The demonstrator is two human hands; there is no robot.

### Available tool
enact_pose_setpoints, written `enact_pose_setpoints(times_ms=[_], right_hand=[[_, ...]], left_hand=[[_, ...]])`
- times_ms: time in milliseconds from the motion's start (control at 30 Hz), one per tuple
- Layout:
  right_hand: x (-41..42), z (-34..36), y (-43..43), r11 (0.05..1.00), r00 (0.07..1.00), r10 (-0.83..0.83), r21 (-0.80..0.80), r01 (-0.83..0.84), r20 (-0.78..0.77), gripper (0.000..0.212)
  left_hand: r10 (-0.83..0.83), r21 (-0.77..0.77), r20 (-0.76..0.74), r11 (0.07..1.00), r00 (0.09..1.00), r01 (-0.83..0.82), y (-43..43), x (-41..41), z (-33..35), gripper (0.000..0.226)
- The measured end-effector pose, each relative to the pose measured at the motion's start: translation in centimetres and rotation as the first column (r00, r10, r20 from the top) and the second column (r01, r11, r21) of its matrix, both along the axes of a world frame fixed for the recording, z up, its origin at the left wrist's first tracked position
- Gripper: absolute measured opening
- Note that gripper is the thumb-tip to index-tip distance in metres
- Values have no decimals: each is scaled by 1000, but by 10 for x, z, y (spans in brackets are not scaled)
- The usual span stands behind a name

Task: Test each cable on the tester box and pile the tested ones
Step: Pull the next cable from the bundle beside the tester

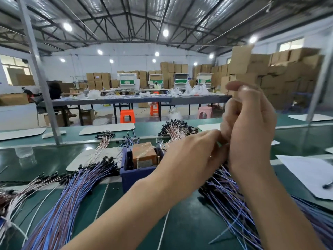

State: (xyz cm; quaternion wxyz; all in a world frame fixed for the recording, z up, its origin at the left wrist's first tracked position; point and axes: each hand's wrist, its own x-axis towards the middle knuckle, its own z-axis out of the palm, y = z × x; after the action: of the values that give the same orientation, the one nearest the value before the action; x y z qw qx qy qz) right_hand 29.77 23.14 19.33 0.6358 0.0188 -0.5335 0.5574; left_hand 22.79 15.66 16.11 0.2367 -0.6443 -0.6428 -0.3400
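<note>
Blurring is seen over both hands, and the cable tips are hidden behind them. The right hand [252,127] is curled round thin blue-and-purple cables [227,188] fanned onto the green surface [180,222]. Fingertips of the left hand [196,150] are pressed there, and whether anything is pinched cannot be told. The blue tester box [137,175] is set just left.

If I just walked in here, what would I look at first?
Probably the two hands meeting at centre right: the right hand is raised and curled, seemingly gripping a bundle of cables, and the left hand reaches its fingertips to it. Next comes the big pile of blue and purple cables fanned across the green table at lower left. In the middle sits the blue tester box with an orange block inside.
</note>
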Motion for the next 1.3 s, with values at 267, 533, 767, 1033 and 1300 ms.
enact_pose_setpoints(times_ms=[267, 533, 767, 1033, 1300], right_hand=[[29, -1, 33, 970, 971, -185, 188, 156, 149, 46], [45, -58, 81, 938, 798, -337, 250, 240, 499, 14], [86, -93, 128, 851, 420, -525, 444, 282, 740, 33], [109, -126, 163, 717, -278, -601, 659, 226, 749, 31], [56, -151, 109, 651, 184, -743, 631, 422, 643, 53]], left_hand=[[-188, 223, 290, 967, 939, 125, 37, 11, 26, 16], [-327, 336, 710, 936, 624, 109, 95, -7, 24, 22], [-201, 213, 937, 977, 287, -10, 153, -20, -21, 26], [166, -209, 970, 942, 176, 263, 197, -14, -56, 25], [163, -299, 908, 897, 386, 325, 129, -53, -86, 19]])
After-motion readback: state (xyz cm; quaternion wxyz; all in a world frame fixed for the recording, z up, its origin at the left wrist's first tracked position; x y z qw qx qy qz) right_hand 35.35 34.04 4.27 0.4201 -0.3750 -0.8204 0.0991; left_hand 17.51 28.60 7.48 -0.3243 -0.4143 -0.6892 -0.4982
